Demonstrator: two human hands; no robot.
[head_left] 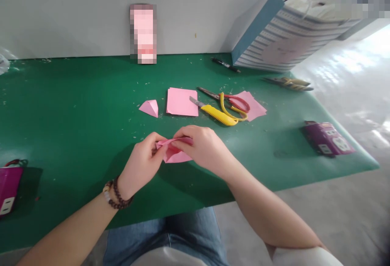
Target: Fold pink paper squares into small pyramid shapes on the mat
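Note:
A pink sheet of paper (177,157), partly folded and bowed open, is held between both hands above the green table. My left hand (145,158), with beaded bracelets on its wrist, pinches the paper's left end between thumb and fingers. At the upper right edge, my right hand (201,146) grips the paper, its thumb on the near side of the fold. Some of the fingertips are hidden behind the paper. Just beyond the hands lie a small folded pink paper piece (150,107) and a square stack of pink paper (181,102).
A yellow utility knife (217,114) rests partly on the stack, beside scissors (227,100) lying over more pink sheets (254,105). Behind are a pen (226,65), pliers (289,83), a striped paper bag (292,38) and a blurred phone (143,32). Purple boxes (329,138) flank the table (76,95).

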